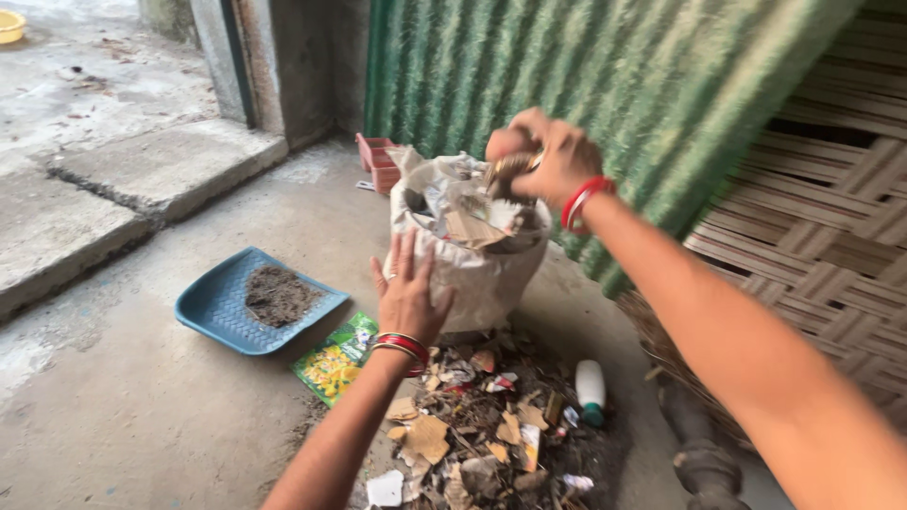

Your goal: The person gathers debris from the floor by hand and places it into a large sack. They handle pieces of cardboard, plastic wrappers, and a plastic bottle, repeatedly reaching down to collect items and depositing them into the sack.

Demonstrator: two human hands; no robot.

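At frame centre the left hand presses flat, fingers spread wide, against the sack, seemingly steadying it. The right hand hovers over the sack's open mouth, fingers closed on a clump of litter. More litter lies in a pile below; the dustpan sits left, with open floor beyond.

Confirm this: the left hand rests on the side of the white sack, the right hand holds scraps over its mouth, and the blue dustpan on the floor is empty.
Not quite. The head view shows the blue dustpan holding a heap of dark dirt. The rest stands: left hand on the white sack, right hand with scraps above its mouth.
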